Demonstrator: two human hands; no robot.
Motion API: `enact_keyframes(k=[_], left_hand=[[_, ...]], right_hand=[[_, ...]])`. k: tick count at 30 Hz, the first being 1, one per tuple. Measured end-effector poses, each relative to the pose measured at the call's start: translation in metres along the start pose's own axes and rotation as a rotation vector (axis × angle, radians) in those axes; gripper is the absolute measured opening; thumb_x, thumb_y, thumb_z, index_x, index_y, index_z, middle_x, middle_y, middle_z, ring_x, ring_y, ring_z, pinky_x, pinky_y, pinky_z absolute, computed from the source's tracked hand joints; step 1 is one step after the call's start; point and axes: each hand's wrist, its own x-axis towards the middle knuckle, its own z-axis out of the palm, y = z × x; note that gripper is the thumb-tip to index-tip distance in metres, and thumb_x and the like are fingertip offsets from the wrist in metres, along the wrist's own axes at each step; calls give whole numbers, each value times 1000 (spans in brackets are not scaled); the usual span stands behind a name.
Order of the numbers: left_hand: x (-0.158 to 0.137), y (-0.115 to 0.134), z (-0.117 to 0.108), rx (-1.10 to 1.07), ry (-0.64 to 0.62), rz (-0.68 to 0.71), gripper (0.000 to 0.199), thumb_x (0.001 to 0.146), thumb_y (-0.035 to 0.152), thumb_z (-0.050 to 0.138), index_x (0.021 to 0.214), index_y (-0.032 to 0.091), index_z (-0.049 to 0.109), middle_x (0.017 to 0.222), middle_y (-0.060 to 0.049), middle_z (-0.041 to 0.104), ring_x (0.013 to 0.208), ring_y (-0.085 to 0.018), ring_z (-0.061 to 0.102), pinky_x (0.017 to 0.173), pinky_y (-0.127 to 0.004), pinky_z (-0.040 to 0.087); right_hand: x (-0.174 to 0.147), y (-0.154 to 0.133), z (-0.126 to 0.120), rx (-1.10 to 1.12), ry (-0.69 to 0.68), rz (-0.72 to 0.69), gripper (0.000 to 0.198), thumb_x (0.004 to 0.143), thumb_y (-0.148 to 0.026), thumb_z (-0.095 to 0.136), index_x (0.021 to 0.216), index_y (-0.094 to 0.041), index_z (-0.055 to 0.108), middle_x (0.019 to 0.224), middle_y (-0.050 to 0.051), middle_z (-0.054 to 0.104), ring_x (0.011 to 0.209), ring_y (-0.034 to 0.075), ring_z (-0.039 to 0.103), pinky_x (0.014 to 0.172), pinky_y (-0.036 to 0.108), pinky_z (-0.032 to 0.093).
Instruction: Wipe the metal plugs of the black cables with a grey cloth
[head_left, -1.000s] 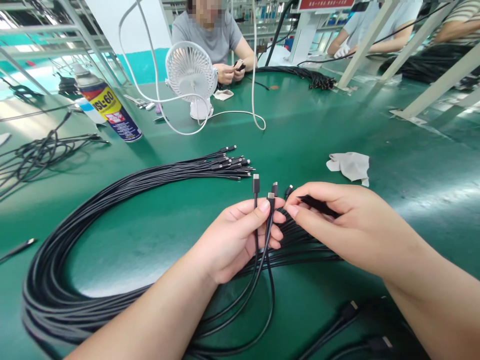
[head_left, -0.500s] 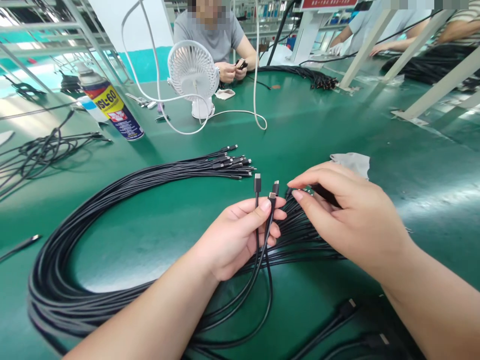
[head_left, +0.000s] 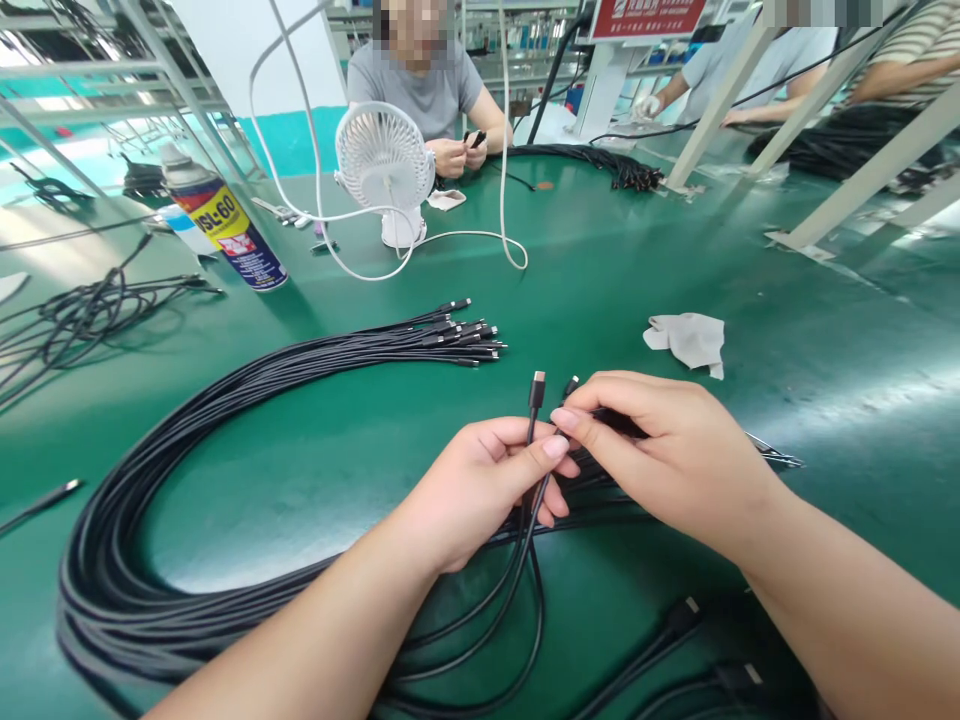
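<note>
Left hand (head_left: 480,490): grip clenched on a few black cables (head_left: 525,560), thumb pressed over them; one connector tip (head_left: 537,388) stands up past the fingers.
Right hand (head_left: 667,455): fingertips meet the left thumb at the held cables; the index finger and thumb pinch there, though what sits between them is hidden. A second connector (head_left: 571,385) pokes out just behind the index finger.
Held cables: hang from the left hand toward the viewer and loop on the counter (head_left: 615,280), just beside the bundle's near end.
Cable bundle (head_left: 247,380): a big black coil on the green counter, curving left of the hands; its free connector ends (head_left: 465,335) lie fanned together beyond the left hand, apart from it.
Bundle under right hand: more black cable ends (head_left: 772,458) run out to the right of that hand.
White cloth (head_left: 686,340): crumpled, beyond the right hand, not touching it.
Spray can (head_left: 225,235): tilted in view, far left of the connector ends.
Desk fan (head_left: 384,165): white, beyond the connector ends, white cord (head_left: 480,237) looping about its base.
Loose cables (head_left: 82,305): tangled at the counter's left edge.
Co-worker: a person in a grey shirt (head_left: 431,85) behind the fan, hands (head_left: 459,155) together on something small and dark.
</note>
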Motion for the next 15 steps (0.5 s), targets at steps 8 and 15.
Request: enact_keyframes(k=[8, 15], left_hand=[[-1, 1, 0, 38, 2, -41, 26, 81, 37, 75, 79, 12, 68, 58, -1, 62, 50, -8, 55, 53, -22, 43], [-1, 1, 0, -11, 8, -22, 25, 78, 36, 78, 85, 12, 71, 76, -2, 66, 52, -7, 55, 51, -21, 44]], right_hand=[[-1, 11, -5, -157, -42, -116, 18, 90, -13, 49, 77, -20, 58, 74, 3, 67, 63, 14, 60, 56, 26, 43], [-1, 9, -8, -137, 45, -133, 16, 90, -14, 51, 78, -21, 58, 72, 2, 65, 65, 15, 59, 57, 26, 42]])
